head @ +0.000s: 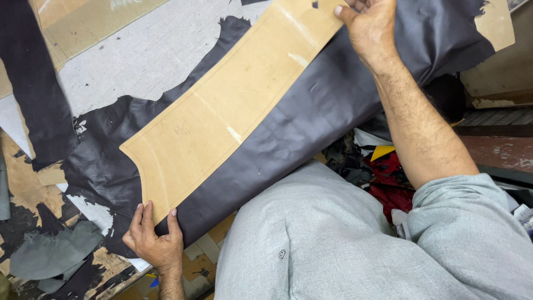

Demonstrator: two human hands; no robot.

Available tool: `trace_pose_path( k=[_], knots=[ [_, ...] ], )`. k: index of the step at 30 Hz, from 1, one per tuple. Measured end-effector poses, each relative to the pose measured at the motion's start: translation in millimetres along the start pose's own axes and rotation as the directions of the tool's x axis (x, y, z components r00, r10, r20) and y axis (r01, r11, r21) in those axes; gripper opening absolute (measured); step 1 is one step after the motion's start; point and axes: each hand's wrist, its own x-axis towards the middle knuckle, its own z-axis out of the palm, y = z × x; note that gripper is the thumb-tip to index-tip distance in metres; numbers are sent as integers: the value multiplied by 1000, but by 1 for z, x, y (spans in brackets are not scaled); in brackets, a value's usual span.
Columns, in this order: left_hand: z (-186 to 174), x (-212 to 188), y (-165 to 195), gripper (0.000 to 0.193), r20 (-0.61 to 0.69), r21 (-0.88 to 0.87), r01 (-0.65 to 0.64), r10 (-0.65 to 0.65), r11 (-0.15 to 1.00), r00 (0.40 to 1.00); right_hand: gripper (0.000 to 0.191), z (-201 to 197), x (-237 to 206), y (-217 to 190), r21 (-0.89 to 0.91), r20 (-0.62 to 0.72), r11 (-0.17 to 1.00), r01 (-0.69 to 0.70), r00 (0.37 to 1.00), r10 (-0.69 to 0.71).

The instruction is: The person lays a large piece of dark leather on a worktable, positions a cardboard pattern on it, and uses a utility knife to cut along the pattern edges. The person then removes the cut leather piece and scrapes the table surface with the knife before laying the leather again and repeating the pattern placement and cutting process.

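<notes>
Left hand [154, 239]: pinching template [222, 108] near end against leather [311, 111], grip closed.
Right hand [369, 28]: arm outstretched, clamping template far end, grip closed.
Counter [139, 55]: carrying leather.

A worn worktable [139, 50] is showing a pale grey surface and patches of brown board at eleven o'clock. Dark scraps [50, 255] are lying at seven o'clock, and red and yellow offcuts [388, 172] are piling at four o'clock.

Head camera looks steeply down, close over the worktable [127, 61].
</notes>
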Motion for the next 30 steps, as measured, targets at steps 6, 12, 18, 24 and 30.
trace_pose_path(
  k=[6, 12, 18, 24, 30],
  knots=[
    [-7, 0, 4, 54, -6, 2, -1, 1, 1000, 1000, 32, -13, -19, 14, -149, -6, 986, -75, 997, 75],
    [-9, 5, 8, 54, -23, 6, -1, 1, 1000, 1000, 26, -11, -27, 19, -285, -161, 950, -128, 983, 84],
    [-6, 5, 6, 55, -8, 30, 33, -33, 999, 999, 23, 0, -39, 12, -485, -220, 873, -39, 972, -79],
    [-4, 2, 3, 53, -18, 28, 24, -24, 999, 1000, 21, 5, -41, 10, -575, -234, 818, -6, 959, -158],
    [-1, 2, -1, 54, -25, 36, 22, -21, 999, 999, 19, 8, -44, 7, -615, -233, 789, 9, 953, -193]
  ],
)
